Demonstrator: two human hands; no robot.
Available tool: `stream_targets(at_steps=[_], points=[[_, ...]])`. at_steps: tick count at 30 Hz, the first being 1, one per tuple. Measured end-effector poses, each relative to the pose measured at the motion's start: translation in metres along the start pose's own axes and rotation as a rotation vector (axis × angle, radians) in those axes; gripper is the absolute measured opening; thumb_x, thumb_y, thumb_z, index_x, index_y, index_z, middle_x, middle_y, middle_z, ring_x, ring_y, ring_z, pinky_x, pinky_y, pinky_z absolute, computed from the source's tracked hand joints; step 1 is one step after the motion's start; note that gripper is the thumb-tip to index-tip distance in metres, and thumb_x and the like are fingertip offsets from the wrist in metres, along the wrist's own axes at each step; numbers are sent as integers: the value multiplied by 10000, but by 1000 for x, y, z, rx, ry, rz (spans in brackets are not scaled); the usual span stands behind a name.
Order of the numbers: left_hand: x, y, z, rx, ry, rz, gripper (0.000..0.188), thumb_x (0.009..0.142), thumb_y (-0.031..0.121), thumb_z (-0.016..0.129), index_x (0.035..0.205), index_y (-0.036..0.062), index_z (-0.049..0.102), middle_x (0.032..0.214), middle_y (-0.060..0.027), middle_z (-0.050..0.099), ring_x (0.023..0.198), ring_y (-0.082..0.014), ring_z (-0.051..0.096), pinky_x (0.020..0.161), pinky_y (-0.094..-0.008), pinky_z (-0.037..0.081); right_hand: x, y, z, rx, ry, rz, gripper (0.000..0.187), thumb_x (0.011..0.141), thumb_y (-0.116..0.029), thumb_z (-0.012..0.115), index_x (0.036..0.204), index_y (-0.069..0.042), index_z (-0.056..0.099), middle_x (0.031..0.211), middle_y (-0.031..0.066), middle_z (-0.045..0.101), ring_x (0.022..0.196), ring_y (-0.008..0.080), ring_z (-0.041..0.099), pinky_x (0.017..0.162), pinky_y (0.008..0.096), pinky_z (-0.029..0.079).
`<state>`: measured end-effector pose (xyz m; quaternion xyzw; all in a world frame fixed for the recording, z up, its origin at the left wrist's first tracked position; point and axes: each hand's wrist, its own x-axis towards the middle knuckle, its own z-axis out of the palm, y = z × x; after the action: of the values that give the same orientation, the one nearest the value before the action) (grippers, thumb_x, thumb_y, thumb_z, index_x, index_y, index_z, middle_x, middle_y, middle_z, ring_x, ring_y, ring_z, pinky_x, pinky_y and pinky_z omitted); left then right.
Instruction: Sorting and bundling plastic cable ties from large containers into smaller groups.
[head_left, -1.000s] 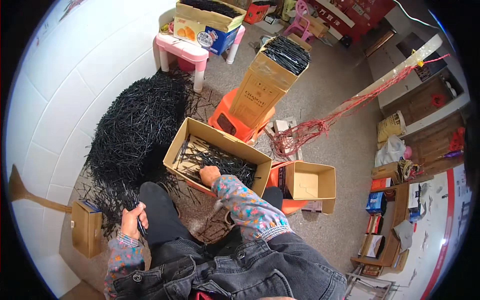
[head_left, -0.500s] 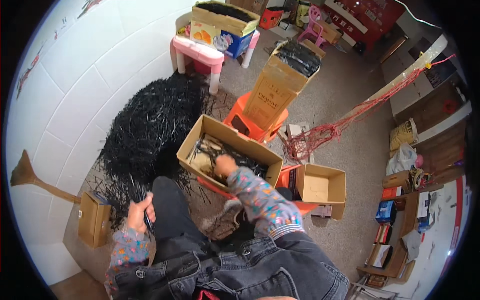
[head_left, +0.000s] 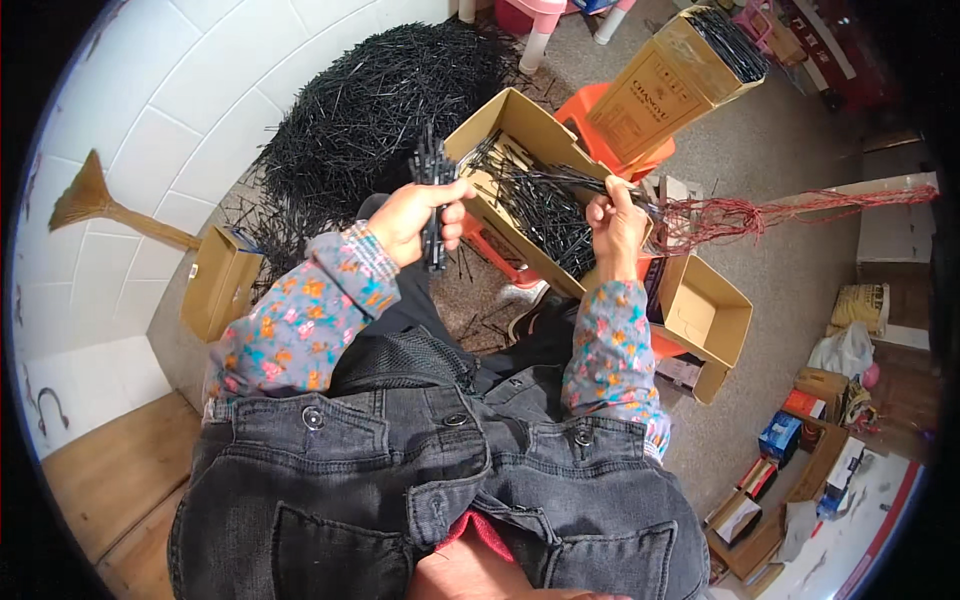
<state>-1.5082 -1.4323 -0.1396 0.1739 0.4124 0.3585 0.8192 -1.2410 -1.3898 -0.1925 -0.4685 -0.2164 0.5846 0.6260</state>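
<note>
My left hand point(head_left: 412, 220) is closed round an upright bundle of thin black strips point(head_left: 431, 160), just left of the open cardboard box. More loose black strips lie in that cardboard box point(head_left: 560, 262), which rests on an orange stool in front of my knees. Above the box's right end, my right hand point(head_left: 618, 230) pinches a few long black strips point(head_left: 565, 178) that point leftward across the opening. What these strips are exactly, I cannot tell. A large heap of the same strips point(head_left: 390, 100) lies on the floor beyond my left hand.
A tall carton point(head_left: 650, 100) packed with black strips stands on an orange stool point(head_left: 580, 112). To the right are an open cardboard box point(head_left: 708, 310) and tangled red string point(head_left: 730, 222). A broom point(head_left: 85, 195) leans at the left wall beside a small carton point(head_left: 215, 290).
My right hand has come up out of the box with a few strips. My left hand has risen from beside the heap to the box, carrying its bundle. The view has shifted.
</note>
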Motion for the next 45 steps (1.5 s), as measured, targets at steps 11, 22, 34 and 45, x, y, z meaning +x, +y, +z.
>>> stream_targets(at_steps=[11, 22, 34, 45], points=[[38, -22, 47, -96, -166, -126, 204, 887, 317, 567, 883, 114, 546, 515, 82, 276, 449, -67, 300, 454, -240, 302, -59, 6, 43, -506, 8, -648, 61, 824, -91, 603, 793, -41, 588, 633, 24, 556, 509, 109, 507, 451, 249, 395], [62, -9, 39, -85, -246, -203, 194, 877, 309, 580, 876, 115, 598, 600, 44, 513, 475, -72, 453, 432, -215, 369, -65, -6, 41, -1145, -509, -1266, 335, 648, -44, 633, 978, -16, 581, 840, 105, 548, 717, 263, 553, 593, 313, 474], [74, -12, 17, -192, -235, 22, 161, 895, 257, 547, 942, 112, 600, 826, 7, 633, 635, -105, 574, 534, -253, 462, -66, 4, 27, -1243, -481, -1035, 400, 672, 17, 646, 1062, -41, 585, 935, 129, 554, 844, 271, 553, 713, 357, 478], [71, -27, -8, -192, -136, 200, 200, 861, 161, 593, 1052, 104, 577, 931, -15, 635, 798, -139, 598, 664, -284, 469, -88, 59, 41, 321, 26, 366, 545, 935, -466, 378, 1179, 16, 451, 1173, 159, 501, 1053, 257, 497, 931, 401, 400]])
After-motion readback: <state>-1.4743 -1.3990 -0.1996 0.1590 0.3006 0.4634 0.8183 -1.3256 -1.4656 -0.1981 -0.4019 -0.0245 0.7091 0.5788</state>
